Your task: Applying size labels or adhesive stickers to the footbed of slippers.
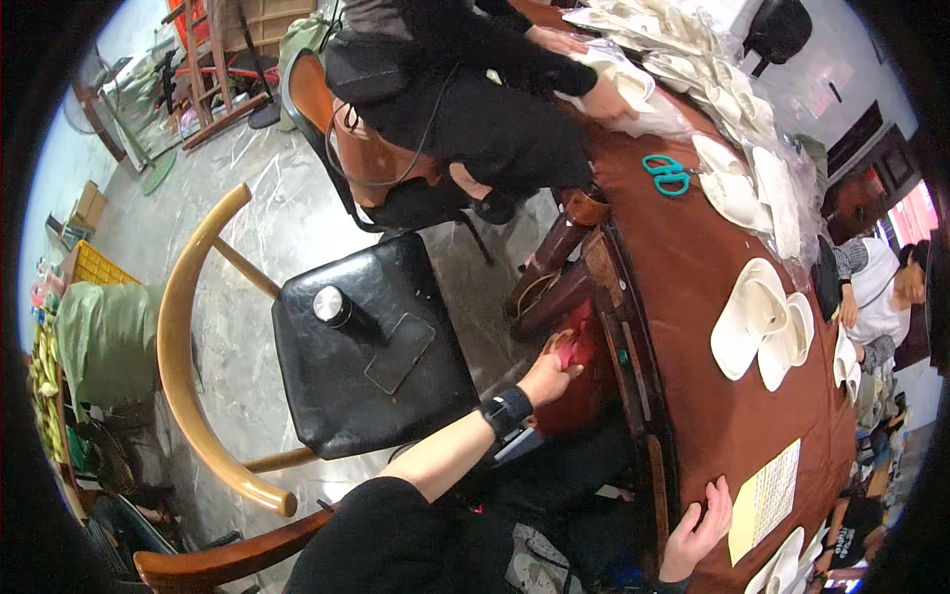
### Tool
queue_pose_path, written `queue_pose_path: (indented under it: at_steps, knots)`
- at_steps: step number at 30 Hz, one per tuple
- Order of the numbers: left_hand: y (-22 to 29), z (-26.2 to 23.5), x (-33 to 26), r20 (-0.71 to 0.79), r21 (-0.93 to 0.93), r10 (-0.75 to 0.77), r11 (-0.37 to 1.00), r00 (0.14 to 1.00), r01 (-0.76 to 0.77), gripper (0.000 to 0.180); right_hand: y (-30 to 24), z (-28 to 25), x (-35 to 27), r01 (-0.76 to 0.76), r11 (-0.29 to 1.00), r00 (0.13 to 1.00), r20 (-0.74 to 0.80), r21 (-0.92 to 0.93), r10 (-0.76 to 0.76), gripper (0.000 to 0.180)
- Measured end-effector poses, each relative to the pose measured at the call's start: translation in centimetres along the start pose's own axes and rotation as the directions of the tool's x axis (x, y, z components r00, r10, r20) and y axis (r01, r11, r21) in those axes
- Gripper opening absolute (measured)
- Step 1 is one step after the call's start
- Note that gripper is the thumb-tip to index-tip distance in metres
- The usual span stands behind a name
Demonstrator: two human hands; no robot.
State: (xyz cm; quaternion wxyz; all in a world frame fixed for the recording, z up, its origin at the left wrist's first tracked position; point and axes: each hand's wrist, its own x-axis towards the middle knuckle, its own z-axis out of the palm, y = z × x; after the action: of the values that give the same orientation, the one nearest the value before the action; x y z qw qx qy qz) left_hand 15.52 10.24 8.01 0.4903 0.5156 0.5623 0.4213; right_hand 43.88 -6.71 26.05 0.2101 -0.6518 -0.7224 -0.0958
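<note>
My left hand (550, 378), a black band on its wrist, reaches low between the black chair and the table's edge. Its fingers are closed on a small pinkish-red thing (566, 352) whose kind I cannot make out. Over the brown tabletop (683, 416) at the lower right lies my right hand (701, 523), fingers stretched out and holding nothing. Beside those fingers is a yellowish sheet of paper (766, 503) with writing on it. A pair of white slippers (749, 317) rests farther up the table, and more white slippers (787, 569) are at its lower edge.
Left of me stands a chair with a black seat (366, 416), bearing a silver-lidded bottle (332, 306) and a dark phone (400, 353). Teal scissors (669, 176) lie near several slippers at the far end. A co-worker's hands (609, 99) handle a bagged slipper there.
</note>
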Motion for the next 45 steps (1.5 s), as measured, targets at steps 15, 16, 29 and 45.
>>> queue_pose_path:
  at_steps: [15, 16, 29, 45]
  knots:
    - [8.3, -10.1, -8.1, -0.079, -0.019, 0.052, 0.998, 0.995, -0.054, 0.014, -0.5, -0.8, 0.1, -0.061, 0.997, 0.998, 0.012, 0.036, 0.061, 0.033]
    - [9.5, -11.4, -8.5, -0.055, 0.035, 0.109, 0.994, 0.993, -0.107, 0.015, -0.5, -0.8, 0.1, -0.063, 0.996, 0.998, 0.016, 0.064, 0.062, 0.033]
    - [27.5, -27.0, -16.5, -0.359, 0.363, 0.378, 0.899, 0.853, -0.245, 0.014, -0.1, -1.1, -0.2, -0.045, 0.992, 0.999, 0.015, 0.118, 0.043, 0.033]
    - [23.2, -44.2, -13.2, -0.604, 0.647, 0.351, 0.741, 0.716, 0.182, 0.022, 0.0, -1.1, -0.2, -0.020, 0.996, 0.999, 0.042, 0.084, 0.017, 0.035]
